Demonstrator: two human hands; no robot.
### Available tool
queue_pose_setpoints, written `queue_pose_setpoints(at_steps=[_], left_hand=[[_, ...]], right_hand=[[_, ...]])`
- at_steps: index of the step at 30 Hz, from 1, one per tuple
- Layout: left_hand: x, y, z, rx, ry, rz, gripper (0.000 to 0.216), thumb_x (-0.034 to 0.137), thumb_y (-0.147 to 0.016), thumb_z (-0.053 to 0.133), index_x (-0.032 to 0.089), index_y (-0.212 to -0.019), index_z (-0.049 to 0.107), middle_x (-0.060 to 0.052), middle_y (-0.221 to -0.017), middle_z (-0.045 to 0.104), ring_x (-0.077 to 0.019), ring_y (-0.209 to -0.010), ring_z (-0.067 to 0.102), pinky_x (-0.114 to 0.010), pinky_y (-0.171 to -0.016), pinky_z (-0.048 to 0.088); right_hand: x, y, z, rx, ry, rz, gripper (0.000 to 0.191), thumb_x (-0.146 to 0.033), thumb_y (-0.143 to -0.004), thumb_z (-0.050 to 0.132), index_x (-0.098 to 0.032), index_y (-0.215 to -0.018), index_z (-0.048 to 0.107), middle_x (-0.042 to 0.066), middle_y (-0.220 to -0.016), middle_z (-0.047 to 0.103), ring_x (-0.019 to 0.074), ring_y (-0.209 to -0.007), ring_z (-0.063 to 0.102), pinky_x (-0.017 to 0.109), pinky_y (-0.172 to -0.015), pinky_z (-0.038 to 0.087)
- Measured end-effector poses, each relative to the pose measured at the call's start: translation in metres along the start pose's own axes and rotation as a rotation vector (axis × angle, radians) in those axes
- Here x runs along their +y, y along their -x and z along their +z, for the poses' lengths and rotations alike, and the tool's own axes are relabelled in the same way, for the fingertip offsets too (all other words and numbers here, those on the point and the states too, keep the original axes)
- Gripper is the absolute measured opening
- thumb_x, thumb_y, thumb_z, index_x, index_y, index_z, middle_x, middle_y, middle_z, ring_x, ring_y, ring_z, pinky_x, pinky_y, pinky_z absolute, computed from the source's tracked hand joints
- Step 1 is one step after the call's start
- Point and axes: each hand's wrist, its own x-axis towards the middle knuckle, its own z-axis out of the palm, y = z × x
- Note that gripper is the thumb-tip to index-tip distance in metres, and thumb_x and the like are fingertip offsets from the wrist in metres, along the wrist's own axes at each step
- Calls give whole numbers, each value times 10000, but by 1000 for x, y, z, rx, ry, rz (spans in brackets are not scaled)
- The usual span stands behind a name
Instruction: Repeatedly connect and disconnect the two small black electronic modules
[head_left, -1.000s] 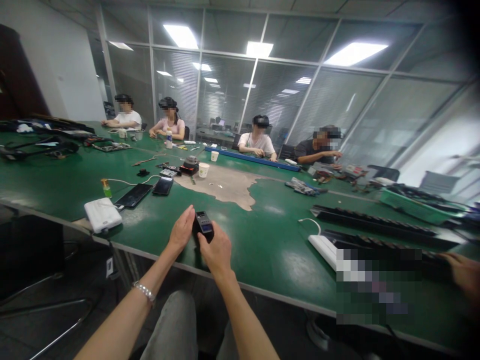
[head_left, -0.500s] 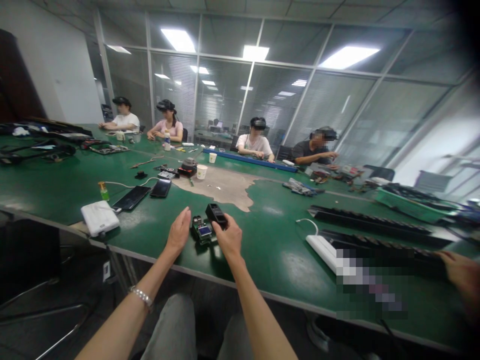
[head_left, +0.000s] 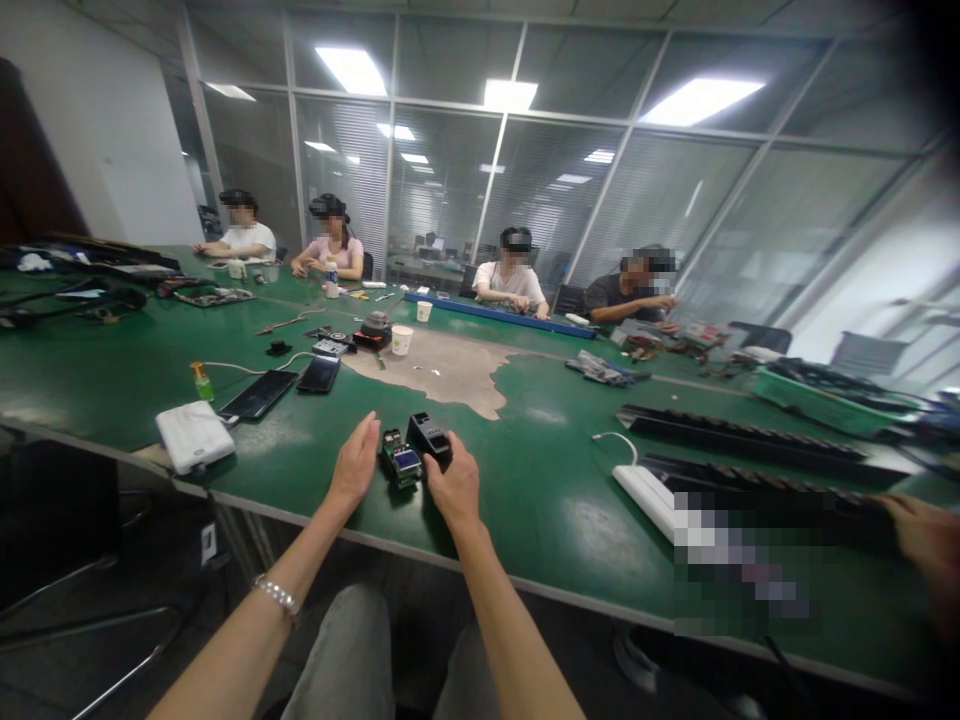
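Observation:
On the green table (head_left: 540, 470) lies a small circuit board (head_left: 403, 460) with a blue-lit screen, between my two hands. My left hand (head_left: 355, 462) rests at the board's left side, fingers stretched out together and nothing in it. My right hand (head_left: 456, 480) grips a black plastic case (head_left: 429, 436) by its near right edge. The case is tilted just right of the board; whether the two touch is hard to tell.
Two dark phones (head_left: 259, 396) and a white power bank (head_left: 193, 437) lie to the left. A paper cup (head_left: 401, 340) stands ahead. On the right are a white power strip (head_left: 651, 497), black slotted strips (head_left: 742, 435) and another person's hand (head_left: 926, 530). Several people sit across the table.
The black case in my right hand has turned and moved slightly left and down, closer to the board. My left hand has hardly moved.

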Motion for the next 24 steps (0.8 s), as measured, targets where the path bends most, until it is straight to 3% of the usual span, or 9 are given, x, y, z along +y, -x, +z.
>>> queue_pose_setpoints(at_steps=[7,11,24], left_hand=[[-1,-1,0,11,0,2,629,605,-933,304,178,-1345,511,-121,-1331,592,-224,-1277,519,-396,-1112,357],[-2,-1,0,16,16,-6,638,611,-929,307,172,-1347,507,-129,-1334,588,-228,-1269,525,-401,-1103,367],[6,2,-6,-51,88,41,589,580,-941,313,212,-1350,522,-81,-1374,562,-205,-1288,508,-373,-1126,348]], right_hand=[[-18,3,-18,54,-229,145,451,-379,-813,620,-165,-1210,602,98,-1075,700,234,-954,663,356,-867,504],[-39,13,-28,69,-329,118,487,-412,-818,621,-168,-1238,592,92,-1093,698,211,-924,673,323,-842,521],[-76,21,-21,-6,-44,-28,473,-347,-811,624,-144,-1237,589,140,-1123,672,257,-977,641,368,-886,485]])
